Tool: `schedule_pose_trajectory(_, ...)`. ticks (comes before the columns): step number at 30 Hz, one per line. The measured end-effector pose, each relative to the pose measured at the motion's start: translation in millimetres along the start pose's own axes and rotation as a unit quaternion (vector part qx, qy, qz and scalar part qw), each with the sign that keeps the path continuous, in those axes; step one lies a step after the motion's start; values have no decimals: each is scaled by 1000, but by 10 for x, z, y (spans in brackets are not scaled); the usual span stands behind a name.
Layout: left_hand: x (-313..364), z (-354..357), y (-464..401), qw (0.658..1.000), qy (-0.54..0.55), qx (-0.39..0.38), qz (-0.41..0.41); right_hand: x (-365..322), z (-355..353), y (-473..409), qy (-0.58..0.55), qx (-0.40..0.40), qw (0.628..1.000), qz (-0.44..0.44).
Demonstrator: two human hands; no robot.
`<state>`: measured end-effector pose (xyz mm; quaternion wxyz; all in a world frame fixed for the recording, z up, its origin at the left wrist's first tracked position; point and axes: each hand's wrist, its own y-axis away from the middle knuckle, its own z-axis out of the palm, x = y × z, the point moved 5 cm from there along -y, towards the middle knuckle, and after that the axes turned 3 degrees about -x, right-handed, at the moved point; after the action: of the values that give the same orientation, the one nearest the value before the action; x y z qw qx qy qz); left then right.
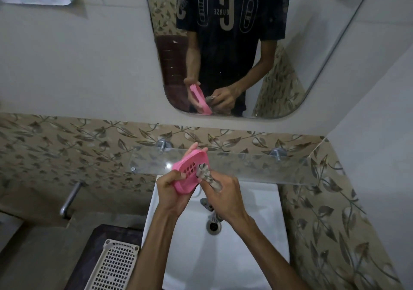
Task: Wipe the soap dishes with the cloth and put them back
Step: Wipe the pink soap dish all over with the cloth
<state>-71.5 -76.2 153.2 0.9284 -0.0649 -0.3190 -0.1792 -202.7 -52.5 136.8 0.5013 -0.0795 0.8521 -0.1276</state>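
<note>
Standing over the white sink (257,240) below the glass shelf (257,166), the person is mid-wipe. The left hand (172,191) grips the pink soap dish (190,171), tilted above the basin; the right hand (225,193) is closed around the bunched cloth (205,175), pressed against the dish's slotted face (only one dish shows). Next, I'd judge: finish wiping, then set it on the shelf.
</note>
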Motion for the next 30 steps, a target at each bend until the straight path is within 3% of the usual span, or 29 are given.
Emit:
schedule_pose_trajectory(3, -49, -14, -9, 1000, 20, 4, 1, 4, -71, -85, 29, 23, 999, -31)
schedule_pose_trajectory(6, -82, 27, -19, 1000, 21, -5, 13, 96, -138, -156, 54, 77, 995, 17)
schedule_pose_trajectory(10, -48, 4, -15, 999, 23, 17, 16, 17, -71, -122, 40, 28, 998, -35)
schedule_pose_trajectory(14, -46, 145, -44, 1000, 16, 0, 21, 46, -189, -178, 45, 113, 993, 10)
schedule_pose_trajectory(18, -21, 133, -25, 999, 37, 18, 20, -137, -90, -90, 38, 60, 996, -57)
schedule_pose_trajectory(22, -40, 185, 7, 999, 24, 13, 23, -111, -282, -178, 113, 117, 986, -24)
schedule_pose_trajectory(26, 52, 177, 48, 999, -2, 35, 19, -278, -194, -26, 119, 27, 989, -80)
schedule_pose_trajectory(30, 59, 307, 14, 998, -40, 38, -3, -267, -480, -202, 115, 106, 986, -54)
